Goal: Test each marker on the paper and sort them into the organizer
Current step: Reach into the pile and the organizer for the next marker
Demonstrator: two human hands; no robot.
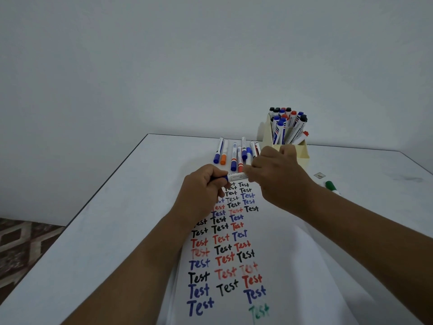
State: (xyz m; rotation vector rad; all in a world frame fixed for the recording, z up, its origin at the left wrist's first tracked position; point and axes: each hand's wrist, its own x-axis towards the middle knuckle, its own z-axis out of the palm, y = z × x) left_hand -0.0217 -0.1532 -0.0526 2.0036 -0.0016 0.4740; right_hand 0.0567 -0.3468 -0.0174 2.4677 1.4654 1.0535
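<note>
1. At the bottom centre of the frame lies a white sheet of paper (276, 242), covered in three columns of the handwritten word "Test" in black, red and blue, with one green "Test" at the lower right.
2. Two bare forearms reach up from the bottom corners over the paper and hide parts of the left and right columns.
3. In the middle of the frame the left hand (206, 186) is curled tight around the blue cap end of a marker (236, 177), held level above the top of the paper.
4. The right hand (274, 170) pinches the marker's white barrel with its fingertips closed on it; the hand covers the barrel's far end.
5. To the right, just past the right wrist, a green marker (331, 186) lies on the white table (105, 219).
6. Behind the hands, a row of loose markers (236, 153) with blue and orange-red caps lies on the table, partly blocked by the right hand.
7. Upper right of centre stands a cream organizer (302, 152), full of upright capped markers, against a plain wall.
</note>
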